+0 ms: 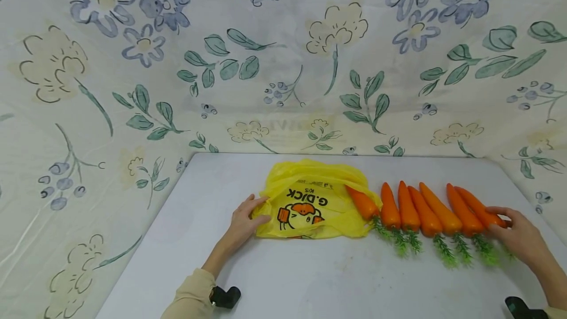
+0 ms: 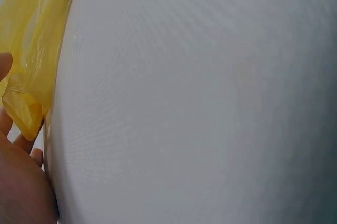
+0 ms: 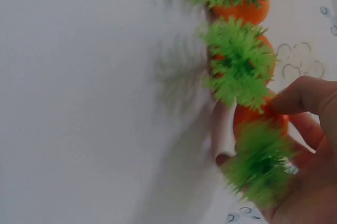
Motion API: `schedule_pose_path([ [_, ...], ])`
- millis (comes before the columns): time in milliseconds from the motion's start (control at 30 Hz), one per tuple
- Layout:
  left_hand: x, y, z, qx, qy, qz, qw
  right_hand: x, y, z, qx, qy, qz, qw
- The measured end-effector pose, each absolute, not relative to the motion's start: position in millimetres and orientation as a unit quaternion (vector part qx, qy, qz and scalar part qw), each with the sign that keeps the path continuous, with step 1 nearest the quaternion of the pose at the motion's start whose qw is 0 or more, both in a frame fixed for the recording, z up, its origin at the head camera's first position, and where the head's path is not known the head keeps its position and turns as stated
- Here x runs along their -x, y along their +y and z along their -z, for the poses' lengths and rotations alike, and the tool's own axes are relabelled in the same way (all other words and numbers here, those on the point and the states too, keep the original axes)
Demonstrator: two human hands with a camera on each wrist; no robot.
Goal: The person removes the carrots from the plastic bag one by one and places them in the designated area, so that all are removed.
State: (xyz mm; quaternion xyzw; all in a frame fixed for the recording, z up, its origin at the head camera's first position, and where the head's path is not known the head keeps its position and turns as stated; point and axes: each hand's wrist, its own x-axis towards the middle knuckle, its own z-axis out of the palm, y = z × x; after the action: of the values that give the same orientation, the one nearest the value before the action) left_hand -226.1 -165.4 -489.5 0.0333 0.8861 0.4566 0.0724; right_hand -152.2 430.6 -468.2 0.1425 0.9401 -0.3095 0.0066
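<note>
A yellow plastic bag lies flat on the table, its lettering and cartoon upside down in the head view. My left hand pinches the bag's left edge between thumb and fingers; the left wrist view shows the bag's crumpled corner by the fingers. At the row's right end, my right hand grips the thick end of an orange carrot with green leaves. That carrot's leafy top is blurred in the right wrist view. Another carrot lies at the bag's right end; I cannot tell how far inside.
Several more carrots lie side by side between the bag and my right hand, tips away from me and leaves toward me. They rest on a white table. A flower-patterned cloth hangs behind the table's far edge.
</note>
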Motion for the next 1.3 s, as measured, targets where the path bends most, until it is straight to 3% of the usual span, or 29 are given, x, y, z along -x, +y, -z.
schedule_pose_path([
  [133,225.8,-164.6,488.4,-0.034,0.885,-0.459,0.075,152.1,432.4,472.2,-0.136,0.943,0.302,0.019],
  [333,225.2,-165.2,487.7,-0.037,0.884,-0.460,0.075,152.7,428.0,471.4,-0.093,0.952,0.290,-0.011],
  [533,225.7,-166.6,489.1,-0.037,0.884,-0.461,0.073,153.4,427.1,467.8,-0.059,0.950,0.306,0.012],
  [1300,225.1,-164.5,487.3,-0.039,0.886,-0.456,0.071,151.6,418.7,467.4,-0.082,0.944,0.321,0.000],
])
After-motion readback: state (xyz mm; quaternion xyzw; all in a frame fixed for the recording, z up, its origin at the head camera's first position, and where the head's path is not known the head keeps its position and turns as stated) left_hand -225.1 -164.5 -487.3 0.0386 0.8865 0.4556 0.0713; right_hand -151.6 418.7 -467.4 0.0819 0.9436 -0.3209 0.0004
